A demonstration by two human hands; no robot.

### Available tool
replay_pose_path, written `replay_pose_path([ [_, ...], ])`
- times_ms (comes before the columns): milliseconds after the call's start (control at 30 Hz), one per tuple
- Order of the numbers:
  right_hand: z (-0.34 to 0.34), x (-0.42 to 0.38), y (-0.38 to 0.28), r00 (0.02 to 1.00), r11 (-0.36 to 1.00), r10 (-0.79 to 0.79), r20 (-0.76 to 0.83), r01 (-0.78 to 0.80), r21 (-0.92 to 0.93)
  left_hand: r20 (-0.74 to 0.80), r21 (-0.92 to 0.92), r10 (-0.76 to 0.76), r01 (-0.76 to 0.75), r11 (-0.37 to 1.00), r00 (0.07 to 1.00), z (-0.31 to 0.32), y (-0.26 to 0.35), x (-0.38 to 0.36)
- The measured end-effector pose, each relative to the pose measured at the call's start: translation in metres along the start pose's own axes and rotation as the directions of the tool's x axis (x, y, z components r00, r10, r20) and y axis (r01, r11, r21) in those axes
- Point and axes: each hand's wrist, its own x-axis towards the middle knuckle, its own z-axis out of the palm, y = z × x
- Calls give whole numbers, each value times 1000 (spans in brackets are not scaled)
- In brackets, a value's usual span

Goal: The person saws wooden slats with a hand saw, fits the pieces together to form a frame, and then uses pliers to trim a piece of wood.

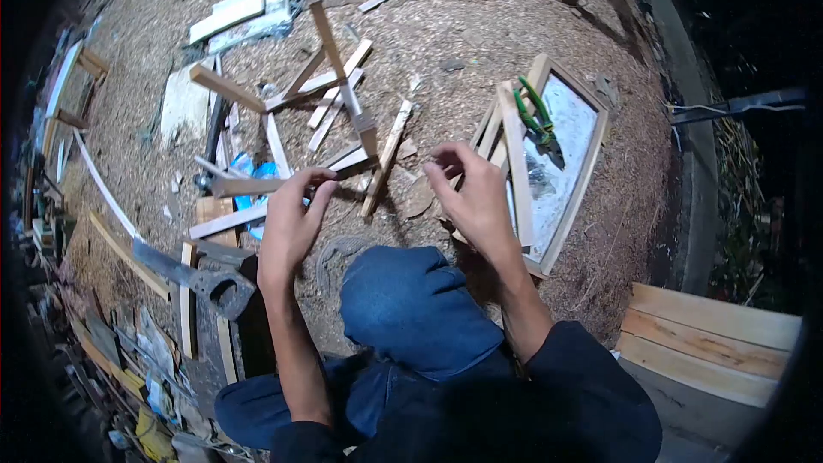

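Observation:
My left hand (294,216) is closed, its thumb and forefinger drawn together in a pinch; anything between them is too small to make out. Beside it stands a wooden frame with several legs, one leg (244,187) ending close to my wrist and another (367,135) rising ahead. My right hand (477,201) hovers apart from the frame, thumb and forefinger curled toward each other, and I cannot make out anything held there. Between the hands a narrow wood strip (387,157) lies on the ground. Right of my right hand, green-handled pliers (538,124) rest on a framed panel (567,133).
A handsaw (195,277) lies on a dark block at left. Pale boards (243,17) and offcuts are scattered on the wood-chip ground (480,26). Planks (703,339) sit at lower right, near a concrete edge (699,197). My blue-clad knee (411,304) is between my arms.

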Motion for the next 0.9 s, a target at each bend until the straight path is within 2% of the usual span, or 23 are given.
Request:
replay_pose_path([
  [33,-15,2,-1,995,995,100,-14,-100,-5,45,-11,8,-8,1000,999,4,17,6],
  [133,-44,11,30,971,985,110,-214,-135,-107,168,-38,57,-51,998,984,22,60,26],
  [233,-63,32,70,921,923,-27,-389,-126,-363,271,7,117,-123,992,956,46,81,50],
  [333,-66,52,113,897,840,-54,-439,-197,-506,316,32,109,-125,992,943,63,82,63],
  [400,-78,63,126,942,880,125,-311,-250,-403,311,92,131,-167,982,942,63,77,63],
  [467,-87,68,116,956,865,127,-264,-237,-442,292,-49,102,-92,995,951,55,65,56],
  [500,-89,70,118,959,881,138,-246,-233,-412,259,-21,60,-56,998,964,49,62,51],
  [533,-91,73,122,962,896,146,-232,-228,-380,211,-84,49,-32,996,976,45,57,43],
  [567,-89,77,136,979,925,6,-205,-83,-369,161,-69,63,-52,996,985,41,48,36],
  [600,-87,75,124,963,864,-74,-258,-68,-499,112,-54,79,-73,996,991,38,42,30],
  [633,-87,73,104,964,882,-32,-265,-98,-461,59,32,114,-116,993,992,31,45,20],
  [667,-88,69,82,963,897,9,-271,-128,-423,20,-26,50,-49,998,999,27,44,10],
  [733,-82,55,42,952,978,-43,-304,-22,-207,-60,-5,26,-26,1000,998,15,47,-10],
  [767,-76,49,28,942,938,-118,-315,1,-347,-84,-56,-4,0,998,996,10,44,-18],
  [800,-68,39,1,955,935,-135,-265,35,-352,-87,-113,-59,49,992,994,5,42,-25],
  [867,-48,24,-48,990,974,-139,-28,131,-183,-145,-92,-59,46,995,988,-4,36,-42],
  [900,-33,23,-57,961,958,-267,78,273,-88,-149,-143,-106,85,986,983,-7,31,-50],
])
